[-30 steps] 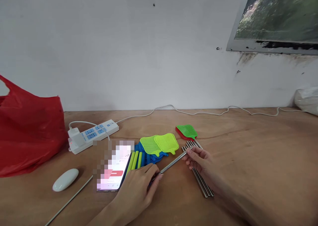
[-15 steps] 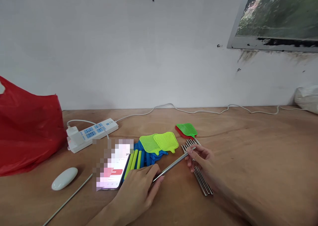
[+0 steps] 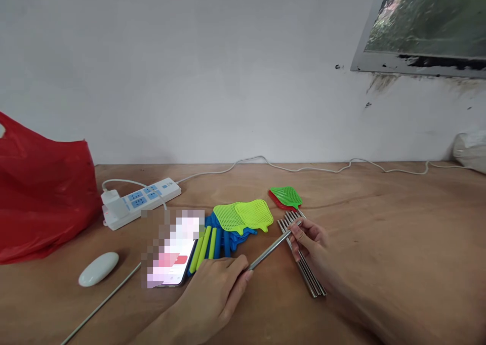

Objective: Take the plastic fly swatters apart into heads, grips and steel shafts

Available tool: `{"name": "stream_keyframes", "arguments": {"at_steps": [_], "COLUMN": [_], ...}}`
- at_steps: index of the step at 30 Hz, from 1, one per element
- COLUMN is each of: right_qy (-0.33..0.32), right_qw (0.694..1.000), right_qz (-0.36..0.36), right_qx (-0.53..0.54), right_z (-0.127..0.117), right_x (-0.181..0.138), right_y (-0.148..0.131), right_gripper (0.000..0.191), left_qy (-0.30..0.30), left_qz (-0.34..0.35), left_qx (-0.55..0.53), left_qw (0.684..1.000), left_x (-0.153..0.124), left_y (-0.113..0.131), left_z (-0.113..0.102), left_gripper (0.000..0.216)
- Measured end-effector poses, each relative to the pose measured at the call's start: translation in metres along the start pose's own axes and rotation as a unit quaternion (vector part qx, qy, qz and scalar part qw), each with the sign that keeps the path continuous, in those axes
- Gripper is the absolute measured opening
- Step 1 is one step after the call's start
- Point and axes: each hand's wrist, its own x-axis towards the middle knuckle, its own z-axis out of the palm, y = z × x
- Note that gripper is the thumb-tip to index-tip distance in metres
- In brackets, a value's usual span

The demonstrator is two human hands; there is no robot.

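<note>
A thin metal rod [image 3: 270, 250] spans between both hands, just above the wooden table [image 3: 379, 223]. My left hand [image 3: 216, 294] is closed around its near end. My right hand [image 3: 309, 240] pinches its far end with the fingertips. Under my right hand lies a bundle of several similar metal rods [image 3: 304, 269]. Yellow-green mesh swatter heads [image 3: 243, 216] lie on blue ones, with green and blue handles [image 3: 208, 244] beside them. A green swatter head on a red one [image 3: 285, 197] sits behind the rods.
A lit phone [image 3: 172, 256] lies left of my left hand. Further left are a white power strip [image 3: 140, 202], a white oval object [image 3: 98, 268], a red plastic bag [image 3: 41, 193] and a loose metal rod [image 3: 102, 302]. A white cable [image 3: 304, 169] runs along the wall.
The rod and both hands have shifted slightly to the right; my left hand's grip has slid along the rod's near end. Nothing else has moved.
</note>
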Motion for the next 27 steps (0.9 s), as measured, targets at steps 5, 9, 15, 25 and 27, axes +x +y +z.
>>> {"name": "stream_keyframes", "arguments": {"at_steps": [5, 9, 15, 25, 27], "right_qy": [-0.025, -0.019, 0.011, 0.087, 0.082], "right_qw": [0.999, 0.999, 0.999, 0.996, 0.996], "right_qz": [0.021, 0.034, 0.031, -0.015, -0.014], "right_qx": [-0.023, -0.020, 0.011, 0.021, 0.019], "right_z": [-0.001, 0.002, 0.005, -0.001, -0.003], "right_x": [0.002, 0.001, -0.004, 0.005, 0.007], "right_y": [-0.001, -0.002, 0.000, -0.014, -0.019], "right_gripper": [0.035, 0.037, 0.040, 0.045, 0.045], "left_qy": [0.008, 0.018, -0.027, -0.053, -0.053], "left_qz": [-0.009, -0.006, -0.006, -0.015, -0.019], "left_qx": [0.006, 0.010, -0.012, -0.071, -0.070], "left_qw": [1.000, 1.000, 1.000, 0.996, 0.996], "left_x": [0.000, 0.000, 0.002, -0.002, -0.002], "left_y": [-0.002, -0.002, 0.002, -0.002, -0.003], "left_z": [0.001, 0.002, -0.002, -0.003, -0.002], "left_gripper": [0.024, 0.023, 0.029, 0.037, 0.036]}}
